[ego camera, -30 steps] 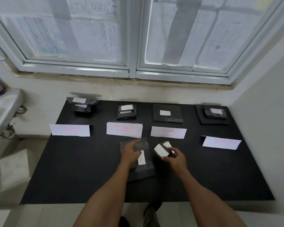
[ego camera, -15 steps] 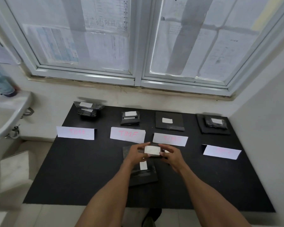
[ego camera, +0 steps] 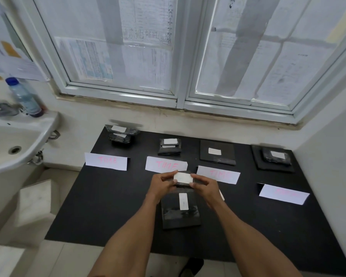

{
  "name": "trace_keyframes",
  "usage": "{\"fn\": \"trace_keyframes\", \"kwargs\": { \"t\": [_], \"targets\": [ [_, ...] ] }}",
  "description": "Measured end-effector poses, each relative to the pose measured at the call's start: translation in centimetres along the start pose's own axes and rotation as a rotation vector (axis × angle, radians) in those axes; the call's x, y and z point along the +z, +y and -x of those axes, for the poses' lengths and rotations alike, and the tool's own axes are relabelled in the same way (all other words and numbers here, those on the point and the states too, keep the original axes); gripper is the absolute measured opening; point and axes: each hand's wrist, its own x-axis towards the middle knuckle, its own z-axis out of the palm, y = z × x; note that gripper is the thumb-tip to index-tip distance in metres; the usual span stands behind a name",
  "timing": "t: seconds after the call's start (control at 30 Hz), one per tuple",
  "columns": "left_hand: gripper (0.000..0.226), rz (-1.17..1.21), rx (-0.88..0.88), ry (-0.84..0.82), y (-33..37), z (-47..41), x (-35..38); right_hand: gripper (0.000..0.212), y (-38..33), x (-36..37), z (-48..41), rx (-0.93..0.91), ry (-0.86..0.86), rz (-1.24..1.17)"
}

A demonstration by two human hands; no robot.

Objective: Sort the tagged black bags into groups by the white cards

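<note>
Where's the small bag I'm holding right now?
Head view, centre: the small bag is held between the left hand and right hand, just this side of the second card and third card, over a larger flat bag.

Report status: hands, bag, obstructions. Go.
Left grip, right grip both pinching small tagged bag, above table. Larger bag lies beneath. Path to white cards unobstructed.

On the table (ego camera: 108,196), four bag groups (ego camera: 169,146) lie behind four cards (ego camera: 105,161).
</note>
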Motion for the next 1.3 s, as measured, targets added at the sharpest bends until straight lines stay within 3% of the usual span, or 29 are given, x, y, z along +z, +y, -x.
{"fn": "trace_keyframes", "kwargs": {
  "t": [0.23, 0.43, 0.77, 0.97, 1.17, 1.3],
  "targets": [
    [0.030, -0.036, 0.039, 0.084, 1.7, -1.9, -0.8, 0.023, -2.0, 1.4, -2.2, 0.046, 0.034, -0.070],
    [0.016, -0.075, 0.068, 0.165, 4.5, -4.6, -3.8, 0.007, -4.8, 4.8, -7.0, -0.008, -0.068, 0.075],
    [0.012, -0.038, 0.064, 0.377, 8.8, -11.2, -16.1, 0.040, -6.6, 17.9, -16.0, -0.047, -0.188, 0.186],
    [0.012, -0.100, 0.052, 0.404, 11.1, -19.6, -25.3, 0.054, -7.2, 27.6, -22.8, -0.054, -0.100, 0.239],
    [0.012, -0.181, 0.079, 0.441, 13.4, -26.4, -29.5, 0.057, -8.5, 33.2, -29.2, -0.146, 0.007, 0.300],
    [0.016, -0.251, 0.069, 0.437, 14.3, -29.0, -30.5, 0.057, -9.2, 34.4, -31.2, -0.090, 0.023, 0.308]
  ]
}}
